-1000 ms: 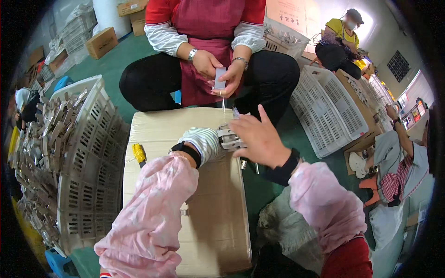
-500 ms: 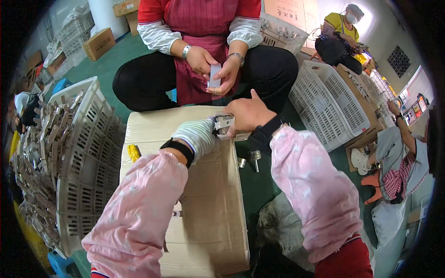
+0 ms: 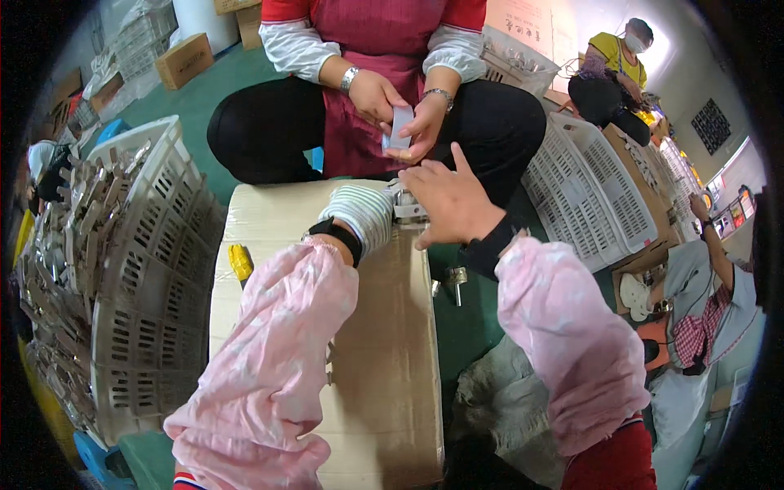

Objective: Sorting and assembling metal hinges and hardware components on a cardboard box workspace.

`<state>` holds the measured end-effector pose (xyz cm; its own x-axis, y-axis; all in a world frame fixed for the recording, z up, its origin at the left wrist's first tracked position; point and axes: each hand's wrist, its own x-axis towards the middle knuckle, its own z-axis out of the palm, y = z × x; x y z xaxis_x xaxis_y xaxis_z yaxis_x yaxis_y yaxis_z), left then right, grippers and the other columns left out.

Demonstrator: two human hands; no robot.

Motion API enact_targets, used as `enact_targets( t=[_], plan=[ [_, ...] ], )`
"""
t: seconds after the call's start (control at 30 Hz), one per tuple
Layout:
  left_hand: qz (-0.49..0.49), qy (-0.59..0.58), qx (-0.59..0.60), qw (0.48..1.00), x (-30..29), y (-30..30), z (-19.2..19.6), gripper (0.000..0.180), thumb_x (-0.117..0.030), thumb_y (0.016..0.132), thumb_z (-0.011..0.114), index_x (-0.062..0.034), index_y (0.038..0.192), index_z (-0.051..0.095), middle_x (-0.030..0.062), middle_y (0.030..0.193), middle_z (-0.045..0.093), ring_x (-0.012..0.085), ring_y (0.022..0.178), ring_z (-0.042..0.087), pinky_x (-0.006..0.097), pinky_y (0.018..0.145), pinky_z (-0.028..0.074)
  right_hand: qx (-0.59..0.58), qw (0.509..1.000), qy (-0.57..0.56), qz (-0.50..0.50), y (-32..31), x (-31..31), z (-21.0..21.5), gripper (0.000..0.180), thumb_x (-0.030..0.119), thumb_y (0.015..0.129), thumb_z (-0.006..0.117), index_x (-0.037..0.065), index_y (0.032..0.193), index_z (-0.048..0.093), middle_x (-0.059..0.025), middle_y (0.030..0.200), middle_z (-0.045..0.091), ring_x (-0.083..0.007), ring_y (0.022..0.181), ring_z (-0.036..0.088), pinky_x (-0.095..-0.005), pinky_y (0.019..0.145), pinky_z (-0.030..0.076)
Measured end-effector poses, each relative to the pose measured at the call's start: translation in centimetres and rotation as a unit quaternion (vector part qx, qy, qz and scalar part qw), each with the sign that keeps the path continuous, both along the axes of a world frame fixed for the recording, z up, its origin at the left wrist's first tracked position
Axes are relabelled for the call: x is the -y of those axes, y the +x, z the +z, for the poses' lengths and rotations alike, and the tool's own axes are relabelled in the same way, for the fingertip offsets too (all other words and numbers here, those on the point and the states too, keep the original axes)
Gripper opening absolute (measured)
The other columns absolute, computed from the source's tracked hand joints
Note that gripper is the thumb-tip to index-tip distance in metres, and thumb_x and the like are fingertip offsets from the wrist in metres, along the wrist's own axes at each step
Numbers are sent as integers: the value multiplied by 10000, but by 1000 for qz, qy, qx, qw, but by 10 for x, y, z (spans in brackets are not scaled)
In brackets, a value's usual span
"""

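Observation:
My left hand (image 3: 365, 217), in a striped white glove, grips a small metal part (image 3: 407, 207) over the far edge of a taped cardboard box (image 3: 384, 351). My bare right hand (image 3: 452, 200) rests on the same metal part, thumb and fingers spread over it. Both forearms wear pink sleeve covers. A yellow-handled tool (image 3: 240, 263) lies on the box, left of my left arm. Facing me, a seated person in a red apron holds a small pale card-like piece (image 3: 400, 127) in both hands.
A grey plastic crate (image 3: 139, 278) full of packaged parts stands at my left. A white crate (image 3: 588, 196) sits at the right. Small metal pieces (image 3: 454, 278) lie on the green floor beside the box. Other people sit at the far right.
My right hand has spread its fingers and settled over the metal part. The person opposite has shifted the card slightly. My left hand stays in place.

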<state>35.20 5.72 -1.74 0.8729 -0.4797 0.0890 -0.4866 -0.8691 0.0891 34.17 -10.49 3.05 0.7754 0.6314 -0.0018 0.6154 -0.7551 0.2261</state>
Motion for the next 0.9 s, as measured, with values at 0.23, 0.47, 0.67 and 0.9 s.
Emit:
enact_targets(
  t=[0.23, 0.47, 0.67, 0.9],
  plan=[
    [-16, 15, -9, 1000, 1, 16, -5, 274, -236, 746, 594, -78, 970, 599, 171, 871, 645, 321, 793, 630, 385, 673, 500, 117, 993, 30, -17, 2, -14, -21, 781, 269, 512, 803, 92, 1190, 457, -49, 999, 573, -215, 1024, 527, -616, 1022, 165],
    [-10, 25, -46, 999, -1, -15, 9, 216, -183, 775, 546, -89, 954, 621, 178, 899, 645, 330, 816, 628, 404, 695, 498, 87, 994, 70, 13, -26, -9, -17, 590, 286, 453, 787, 37, 929, 543, -86, 844, 565, -249, 873, 549, -562, 1027, 209],
    [-50, 26, -112, 992, -10, -140, 62, 230, -226, 680, 625, -56, 830, 661, 202, 779, 642, 340, 750, 637, 404, 664, 507, 31, 993, 103, 50, -135, -11, 17, 523, 306, 443, 757, 44, 844, 546, -98, 809, 557, -272, 851, 554, -590, 994, 242],
    [-96, 14, -262, 960, -20, -310, 53, 371, -370, 687, 647, -65, 898, 636, 189, 815, 642, 346, 765, 625, 414, 688, 495, -142, 986, 70, 59, -304, -14, 35, 576, 369, 464, 747, 26, 881, 547, -103, 832, 561, -269, 888, 555, -560, 977, 289]
  ],
)
